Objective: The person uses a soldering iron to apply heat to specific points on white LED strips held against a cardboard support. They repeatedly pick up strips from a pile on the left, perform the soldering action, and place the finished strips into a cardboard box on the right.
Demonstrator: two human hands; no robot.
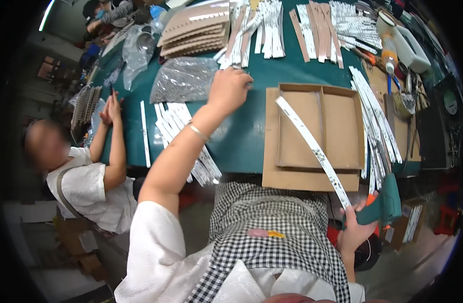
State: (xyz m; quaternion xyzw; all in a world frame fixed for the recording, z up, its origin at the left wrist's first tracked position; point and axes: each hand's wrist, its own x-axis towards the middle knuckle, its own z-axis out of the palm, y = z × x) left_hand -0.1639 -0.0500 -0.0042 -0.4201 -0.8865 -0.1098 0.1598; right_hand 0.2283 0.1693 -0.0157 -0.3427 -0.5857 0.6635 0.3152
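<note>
My left hand (230,91) reaches across the table to the right edge of a clear plastic bag (183,81) of small grey parts. Its fingers are curled together, and what they hold, if anything, is hidden. Low at the right, my right hand (355,230) is closed round the handle of a green tool (388,199) that looks like a glue gun with an orange trigger. The same hand pinches the near end of a long white strip (312,144) with dark marks. That strip slants over a shallow cardboard tray (342,126) with a divider, on a flat cardboard sheet (269,146).
Bundles of white strips (378,116) lie right of the tray, others (183,131) under my left forearm. Stacked cardboard (196,28) and more strips (269,30) stand farther back. A bottle (388,53) and jug (413,50) are far right. A co-worker (90,177) sits left.
</note>
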